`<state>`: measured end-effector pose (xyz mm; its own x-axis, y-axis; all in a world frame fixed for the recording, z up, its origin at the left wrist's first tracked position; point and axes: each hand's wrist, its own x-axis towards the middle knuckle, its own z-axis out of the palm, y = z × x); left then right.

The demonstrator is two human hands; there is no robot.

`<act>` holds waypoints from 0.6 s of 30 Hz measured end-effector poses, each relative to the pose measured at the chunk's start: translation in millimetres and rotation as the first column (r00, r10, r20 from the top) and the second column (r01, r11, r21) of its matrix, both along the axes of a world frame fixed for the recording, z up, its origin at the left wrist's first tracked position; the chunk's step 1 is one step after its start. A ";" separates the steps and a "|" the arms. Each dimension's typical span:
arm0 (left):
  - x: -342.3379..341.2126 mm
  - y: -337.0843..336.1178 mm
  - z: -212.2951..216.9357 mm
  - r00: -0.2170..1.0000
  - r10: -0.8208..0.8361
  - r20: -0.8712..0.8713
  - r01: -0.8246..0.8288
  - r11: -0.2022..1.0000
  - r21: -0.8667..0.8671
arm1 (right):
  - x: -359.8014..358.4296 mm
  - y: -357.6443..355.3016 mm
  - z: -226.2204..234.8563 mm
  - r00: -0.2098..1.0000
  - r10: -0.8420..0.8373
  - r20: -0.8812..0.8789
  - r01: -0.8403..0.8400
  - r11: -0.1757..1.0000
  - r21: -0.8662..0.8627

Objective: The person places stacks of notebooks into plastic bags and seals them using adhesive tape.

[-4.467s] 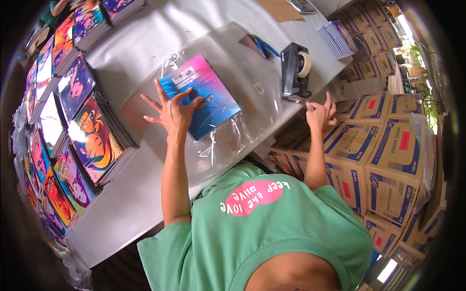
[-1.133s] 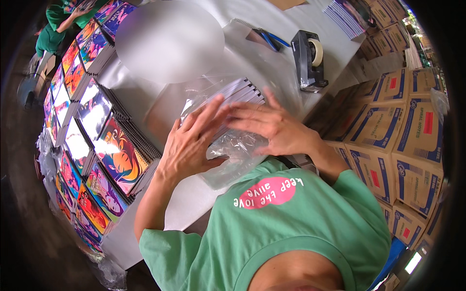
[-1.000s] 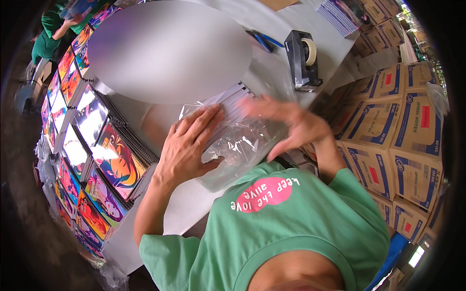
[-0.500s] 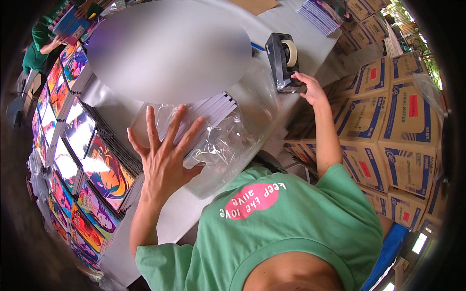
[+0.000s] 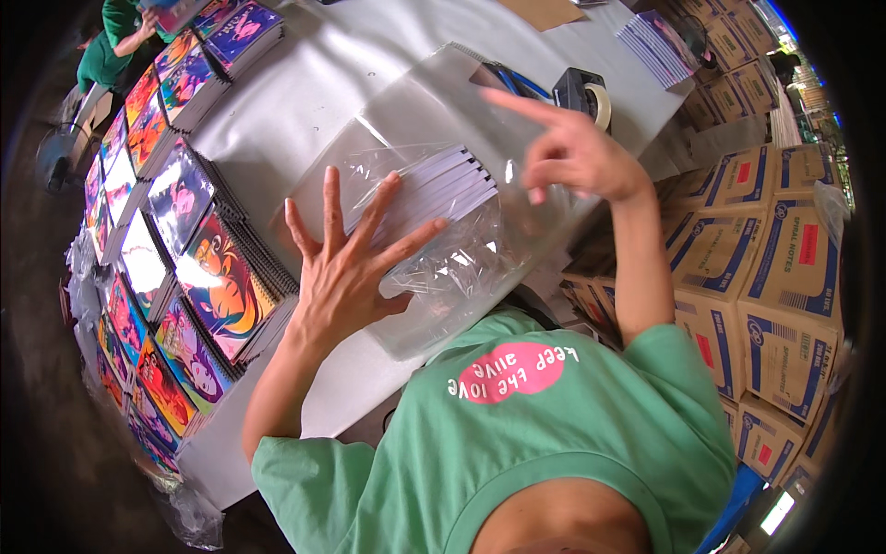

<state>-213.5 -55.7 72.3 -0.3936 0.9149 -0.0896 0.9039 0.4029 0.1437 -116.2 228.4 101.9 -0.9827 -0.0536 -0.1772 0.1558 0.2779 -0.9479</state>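
My left hand [image 5: 346, 263] lies with fingers spread wide on a stack of spiral notebooks [image 5: 438, 189], seen edge-on with white pages and dark binding. Clear plastic film [image 5: 452, 263] wraps loosely around the stack, crinkled and shiny on the near side. Over the right side of the wrap hovers my right hand [image 5: 586, 157], slightly blurred. Its index finger points left and the other fingers are loosely curled; I make out nothing in it. Just beyond it stands a black tape dispenser [image 5: 574, 88] with a pale tape roll [image 5: 600, 106], partly hidden by the hand.
Rows of colourful spiral notebooks [image 5: 221, 282] line the left of the grey-white table [image 5: 314, 111]. Blue pens [image 5: 517, 81] lie near the dispenser. More notebooks [image 5: 655, 46] are stacked at far right. Cardboard cartons [image 5: 789, 268] rise on the right. Another person's arm [image 5: 138, 37] shows at far left.
My right hand has left the tape dispenser and swung left over the wrapped stack, its index finger now extended. My left hand stays spread on the stack. The view has shifted slightly.
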 end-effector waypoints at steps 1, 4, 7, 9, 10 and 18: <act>-0.8 -0.7 0.9 1.000 -0.013 -0.011 0.013 1.000 -0.010 | -24.2 -22.0 16.5 0.993 0.100 0.060 -0.101 0.995 0.021; -1.6 2.9 4.5 0.999 -0.030 0.012 0.030 1.000 -0.004 | -63.3 -68.2 19.9 0.959 0.278 0.055 -0.283 0.946 0.157; -0.9 5.9 7.1 0.999 -0.031 0.032 0.032 0.999 -0.021 | -85.2 -84.4 7.9 0.953 0.235 0.190 -0.299 0.633 0.714; 0.0 6.1 6.5 0.999 -0.029 0.035 0.029 1.000 0.010 | -80.0 -73.0 12.3 0.969 0.224 0.103 -0.203 0.490 0.847; 2.2 3.7 3.6 0.999 -0.014 0.037 0.012 0.999 0.049 | -79.1 -62.3 23.6 0.961 0.225 0.159 -0.256 0.515 0.818; 14.4 46.1 -14.0 1.000 0.009 0.005 -0.009 0.601 0.799 | -10.2 -17.3 -77.7 0.838 0.302 -0.455 -0.116 0.913 0.392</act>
<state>-199.2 -9.6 58.3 -0.4024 0.6180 0.6754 0.9007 0.1353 0.4129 -126.4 211.1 24.1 -0.9116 -0.2967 0.2844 -0.4074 0.5618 -0.7200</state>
